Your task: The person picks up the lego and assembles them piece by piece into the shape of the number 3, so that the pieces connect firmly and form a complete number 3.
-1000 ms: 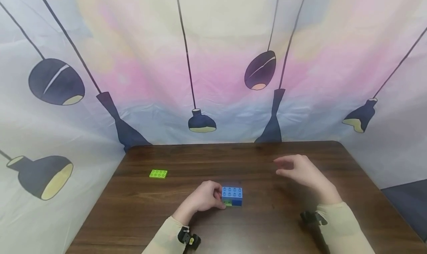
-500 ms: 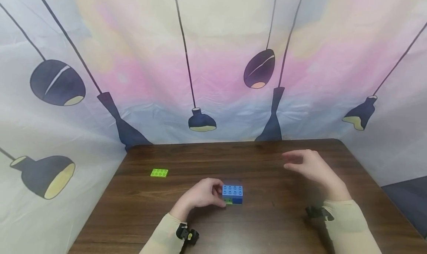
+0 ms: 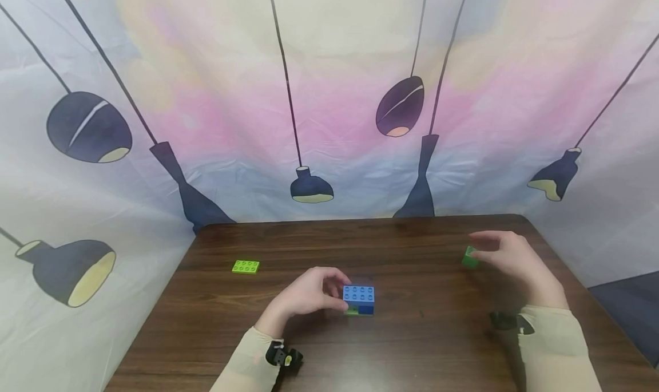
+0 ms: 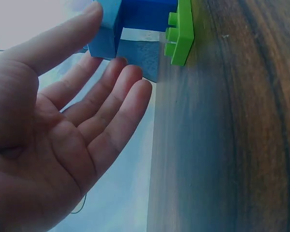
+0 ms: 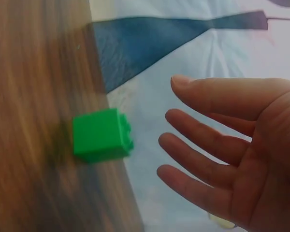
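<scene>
The green block (image 5: pixel 97 134) should handle light and stiff, best pinched across its smooth sides, with the right hand (image 3: pixel 517 261) empty and spread, the left hand (image 3: pixel 309 292) pinching the blue brick (image 3: pixel 358 294).

The left sleeve (image 3: pixel 247 355) is long, pale cream and plain, with a faint pinkish tint near its cuff. A small, blocky black camera (image 3: pixel 278 355) sits at that wrist on the right side, bearing a tiny yellow-green spot and a white fleck. The right sleeve (image 3: pixel 558 340) is the same cream, its cuff notched at the left edge, where a second dark camera (image 3: pixel 503 321) juts out, its details blurred. The left hand (image 3: pixel 309 292) and right hand (image 3: pixel 515 257) are bare.
</scene>
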Available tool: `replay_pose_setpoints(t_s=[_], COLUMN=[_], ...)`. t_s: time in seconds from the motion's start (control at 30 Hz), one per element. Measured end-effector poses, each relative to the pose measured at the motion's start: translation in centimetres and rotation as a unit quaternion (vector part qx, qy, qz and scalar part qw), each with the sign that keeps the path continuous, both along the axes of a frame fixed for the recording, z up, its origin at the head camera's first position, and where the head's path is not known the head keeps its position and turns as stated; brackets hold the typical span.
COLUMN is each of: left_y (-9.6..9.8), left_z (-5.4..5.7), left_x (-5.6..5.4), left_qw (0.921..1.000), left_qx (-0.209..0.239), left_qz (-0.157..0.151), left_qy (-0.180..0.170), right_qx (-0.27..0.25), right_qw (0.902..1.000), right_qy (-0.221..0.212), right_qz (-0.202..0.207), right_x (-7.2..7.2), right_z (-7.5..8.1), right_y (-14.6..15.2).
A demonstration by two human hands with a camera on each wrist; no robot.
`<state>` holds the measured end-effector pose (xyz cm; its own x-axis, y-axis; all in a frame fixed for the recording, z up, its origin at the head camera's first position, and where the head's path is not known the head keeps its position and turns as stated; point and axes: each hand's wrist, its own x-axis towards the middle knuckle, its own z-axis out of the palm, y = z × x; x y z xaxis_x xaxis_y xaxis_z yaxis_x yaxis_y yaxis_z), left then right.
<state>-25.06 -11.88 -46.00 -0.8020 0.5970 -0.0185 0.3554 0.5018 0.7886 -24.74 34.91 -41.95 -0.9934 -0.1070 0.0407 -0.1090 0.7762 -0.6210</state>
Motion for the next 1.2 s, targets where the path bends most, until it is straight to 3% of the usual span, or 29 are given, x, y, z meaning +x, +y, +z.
replay_pose_setpoints(t_s=[0.47,0.8,1.2], left_y=[0.2,0.4,0.5], left_z=[0.2,0.0,-0.2], left_x=[0.1,0.2,0.2], left_qw=[0.9997,0.9996,0.9993], left_qx=[-0.002,-0.003,-0.004], left_qz=[0.024,0.024,0.021], left_qy=[0.012,0.017,0.030], right_qx=[0.014,0.012,0.007], right_qw=[0.9991,0.9985,0.9983], right_qy=[-0.029,-0.040,-0.048], right_qz=[-0.026,-0.036,-0.034], right_x=[-1.3,-1.9,-2.0], right_z=[-2.8,-4.5,-4.8], right_y=[1.4,1.7,1.5])
